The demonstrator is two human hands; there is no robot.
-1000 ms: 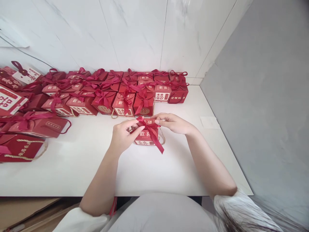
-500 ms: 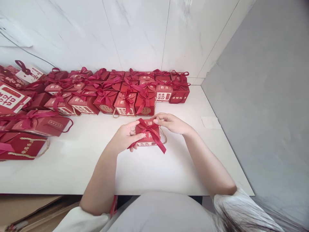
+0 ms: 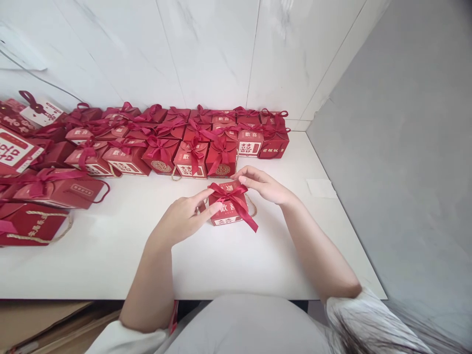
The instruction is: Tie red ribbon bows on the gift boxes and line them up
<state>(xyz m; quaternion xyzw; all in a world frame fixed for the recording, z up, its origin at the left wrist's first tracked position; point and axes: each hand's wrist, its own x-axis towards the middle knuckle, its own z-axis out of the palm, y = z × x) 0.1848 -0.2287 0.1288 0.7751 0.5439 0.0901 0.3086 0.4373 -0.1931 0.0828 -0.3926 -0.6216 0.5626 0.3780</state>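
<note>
A small red gift box (image 3: 226,216) with gold-white Chinese characters stands on the white table in front of me. Across its top is a tied crimson ribbon bow (image 3: 229,194), one tail hanging over the front right. My left hand (image 3: 182,216) grips the box's left side, its thumb on the near top edge and its index finger by the left loop; its other fingers are partly hidden. Over the far right corner, my right hand (image 3: 263,186) has its fingers stretched, the thumb near the right loop. Beside the box's right side hangs a twisted cord handle (image 3: 252,204).
Rows of similar red boxes (image 3: 158,155) with bows line the marble-patterned wall (image 3: 214,49). More boxes (image 3: 59,189) are stacked at the left. A pale rectangular patch (image 3: 321,188) lies near the table's right edge, beside a grey wall (image 3: 398,147). Cardboard (image 3: 40,319) shows below the table.
My left hand has let go of the ribbon's left tail and shifted to the box's side. My right fingers have moved off the right loop. The box has turned slightly and shifted right.
</note>
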